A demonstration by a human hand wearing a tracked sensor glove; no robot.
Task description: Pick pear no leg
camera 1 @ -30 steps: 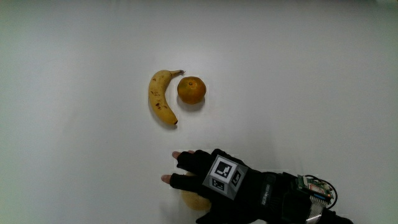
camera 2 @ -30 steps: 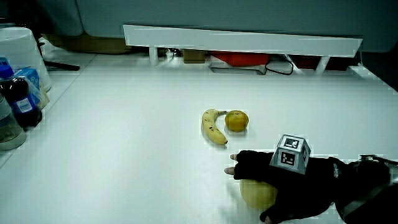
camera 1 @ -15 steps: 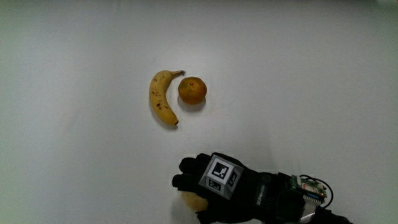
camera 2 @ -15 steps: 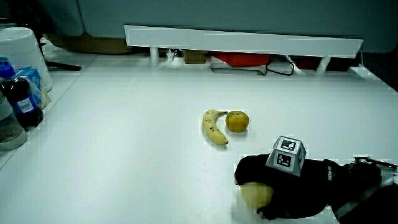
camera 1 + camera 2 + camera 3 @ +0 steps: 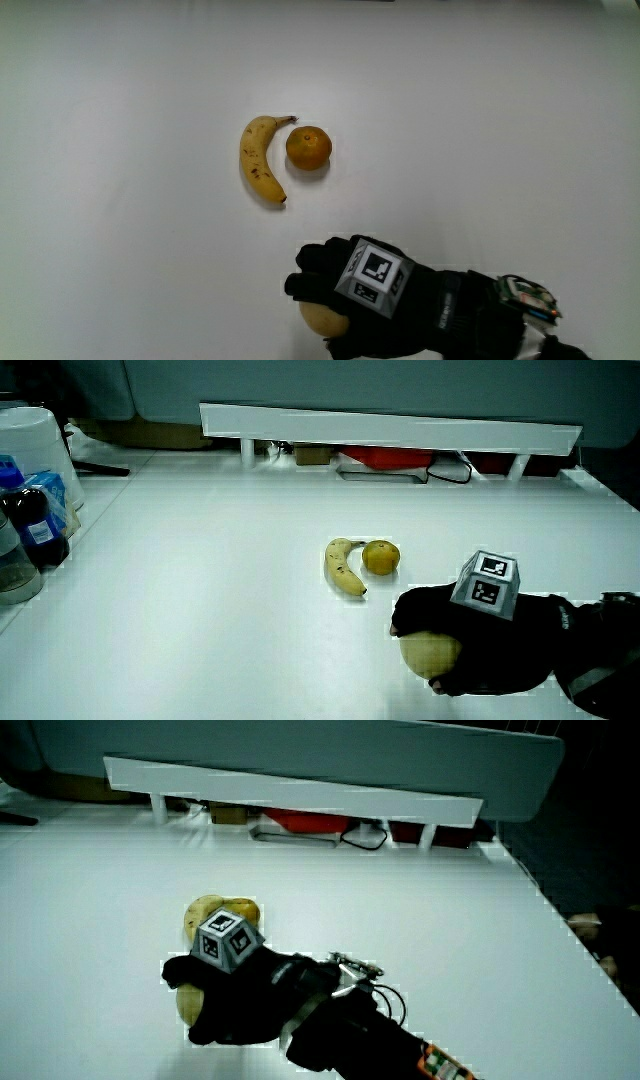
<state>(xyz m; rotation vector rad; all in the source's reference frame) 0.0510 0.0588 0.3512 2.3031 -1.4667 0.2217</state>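
Gloved hands (image 5: pixel 345 300) curl, palm down, around the pear (image 5: pixel 322 318).

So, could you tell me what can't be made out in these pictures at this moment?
- Most of the pear: the hand covers it in every view.
- Whether the pear has left the table: no view shows its underside.
- The banana and orange: the hand hides most of them in a side view.
- Labels on the bottles at the table's edge: too small.

A banana (image 5: pixel 259 160) lies just beside an orange (image 5: pixel 308 147) on the white table (image 5: pixel 120 250).
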